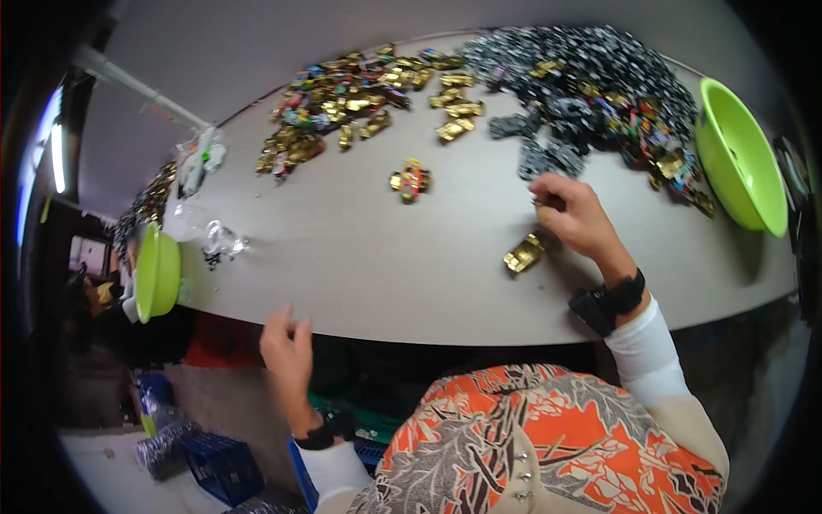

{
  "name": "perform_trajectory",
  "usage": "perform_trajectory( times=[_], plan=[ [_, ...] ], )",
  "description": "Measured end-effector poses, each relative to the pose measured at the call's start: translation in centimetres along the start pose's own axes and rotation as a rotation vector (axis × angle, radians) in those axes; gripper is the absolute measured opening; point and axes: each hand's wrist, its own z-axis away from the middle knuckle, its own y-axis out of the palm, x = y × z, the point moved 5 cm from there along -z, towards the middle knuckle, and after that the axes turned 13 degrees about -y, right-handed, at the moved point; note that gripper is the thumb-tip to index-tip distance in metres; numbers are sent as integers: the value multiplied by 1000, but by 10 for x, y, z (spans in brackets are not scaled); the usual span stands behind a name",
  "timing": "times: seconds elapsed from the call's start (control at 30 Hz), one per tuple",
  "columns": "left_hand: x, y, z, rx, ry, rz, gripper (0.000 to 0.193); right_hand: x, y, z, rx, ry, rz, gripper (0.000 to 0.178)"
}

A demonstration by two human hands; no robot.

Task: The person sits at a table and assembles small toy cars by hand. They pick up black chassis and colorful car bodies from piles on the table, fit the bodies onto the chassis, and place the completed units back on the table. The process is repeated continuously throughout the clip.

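My right hand (578,214) is over the right part of the table, its thumb and fingers curled into a pinch. A small dark bit shows at the fingertips, too small to name. Just below that hand lies a gold toy car body (523,254); grey plastic car parts (548,159) lie just beyond it. My left hand (287,353) is in front of the table's near edge, slightly blurred, with thumb and forefinger apart and nothing visible between them. Between the hands, farther back, a red and yellow toy car piece (411,181) rests on the table (342,248).
Gold and coloured toy car bodies (342,103) are heaped at the back left, and grey and black parts (591,68) at the back right. Green basins stand at the right (743,158) and left (158,272). A clear plastic bag (224,240) lies at left. Another person (107,291) is far left.
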Motion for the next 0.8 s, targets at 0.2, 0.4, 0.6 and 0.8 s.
perform_trajectory(
  times=[0.2, 0.4, 0.6, 0.8],
  plan=[
    [-156, 66, -11, 363, 396, 322, 29, -3, -28, 2, 16, 9, 127, 25],
    [-259, 142, 50, 632, 755, -130, 30, -9, -71, 3, -349, -24, 309, 17],
    [-257, 183, 5, 813, 404, 451, 35, -14, -76, 6, -154, -78, 404, 8],
    [-244, 202, -11, 1130, -26, 939, 38, -19, -42, 11, 104, -2, 692, 17]
  ],
)
